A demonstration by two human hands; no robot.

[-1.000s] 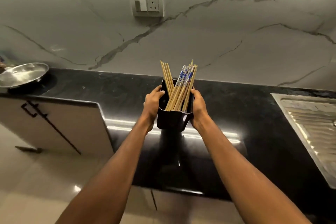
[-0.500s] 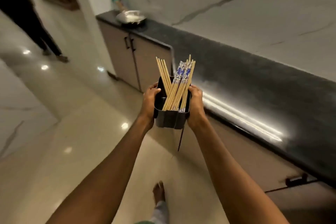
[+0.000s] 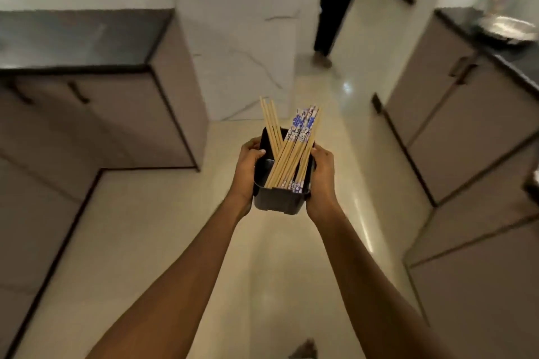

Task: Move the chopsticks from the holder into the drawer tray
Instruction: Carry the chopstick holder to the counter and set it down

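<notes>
Here both hands (image 3: pixel 248 172) clasp a smooth black holder (image 3: pixel 277 198) of wooden chopsticks (image 3: pixel 287 154).

A glossy cream floor (image 3: pixel 291 256) runs down the middle, with a person's dark-trousered legs (image 3: pixel 335 9) standing on it at the far end. Grey cabinets line both sides under black worktops: the right worktop (image 3: pixel 507 52) bears a blurred steel pan (image 3: pixel 507 29); the left worktop (image 3: pixel 73 38) is blurred

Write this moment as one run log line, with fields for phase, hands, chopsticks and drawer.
phase: carrying | left hand + right hand: grip holder sides | chopsticks: all in holder | drawer: not in view
</notes>
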